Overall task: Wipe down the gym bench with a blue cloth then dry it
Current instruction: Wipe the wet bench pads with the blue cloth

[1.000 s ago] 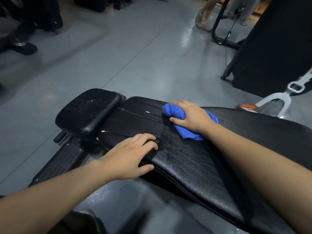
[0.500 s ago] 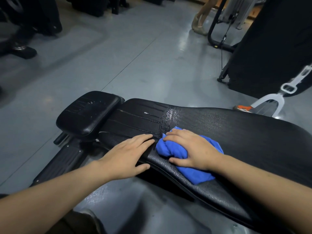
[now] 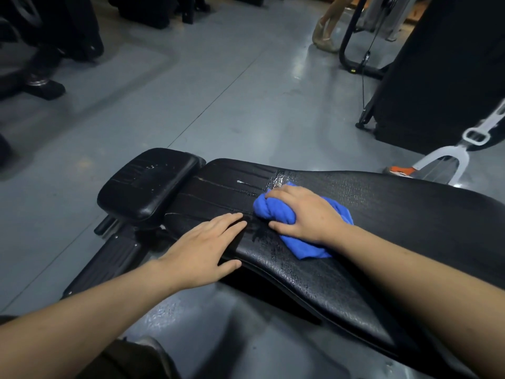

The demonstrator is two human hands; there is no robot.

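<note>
A black padded gym bench (image 3: 396, 214) runs across the lower half of the view, its cracked surface shiny with wet streaks near the middle. My right hand (image 3: 303, 214) grips a bunched blue cloth (image 3: 276, 212) and presses it on the pad; a flap of cloth trails toward the near edge. My left hand (image 3: 202, 253) rests flat on the bench's near edge just left of the cloth, fingers straight, thumb hooked over the side. A smaller black pad (image 3: 149, 184) sits at the bench's left end.
Grey gym floor (image 3: 218, 105) spreads beyond the bench. A tall black machine (image 3: 442, 72) and a white handle strap (image 3: 448, 157) stand at the right. Dark equipment (image 3: 46, 50) lines the far left. Another person's feet (image 3: 325, 36) stand at the top. The bench's frame (image 3: 109, 258) juts lower left.
My right hand slid the cloth from the far side to the near edge, then back toward the middle, leaving a wet band. My left hand stayed put.
</note>
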